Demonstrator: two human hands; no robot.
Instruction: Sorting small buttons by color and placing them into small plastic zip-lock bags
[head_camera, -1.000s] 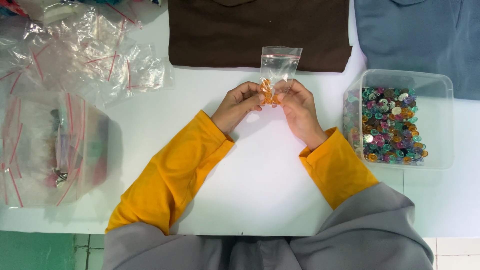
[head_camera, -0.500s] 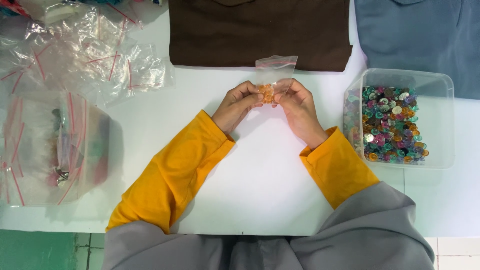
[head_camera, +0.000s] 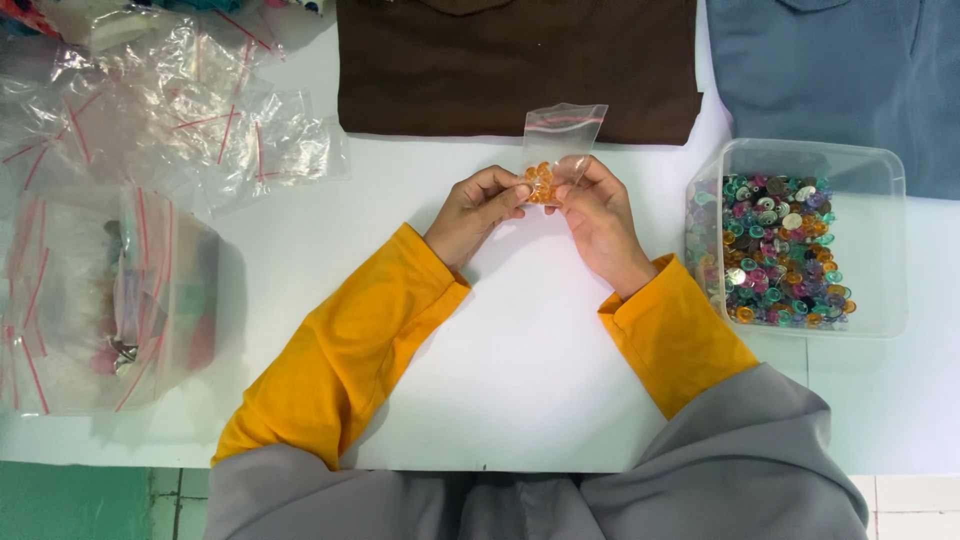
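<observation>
Above the middle of the white table (head_camera: 520, 380), the left hand (head_camera: 478, 212) and the right hand (head_camera: 598, 222) meet, both holding a small clear zip bag (head_camera: 560, 145) between them. The fingers (head_camera: 512, 196) of the left hand are closed narrowly on the lower left part of the bag; those of the right hand pinch its lower right part. The bag stands upright, its red-striped mouth rising free above the fingertips, and a cluster of orange buttons (head_camera: 541, 183) sits at its bottom, directly between the two sets of fingertips. Both forearms wear yellow sleeves (head_camera: 345, 345). To the right of the right hand, apart from it, a clear plastic tub (head_camera: 880, 170) holds many-coloured buttons (head_camera: 780, 250). Just beyond the bag lies a folded brown garment (head_camera: 520, 60), with a blue-grey garment (head_camera: 840, 70) beside it. At far left lie loose empty zip bags (head_camera: 190, 110) and a larger bag of filled packets (head_camera: 100, 300).
</observation>
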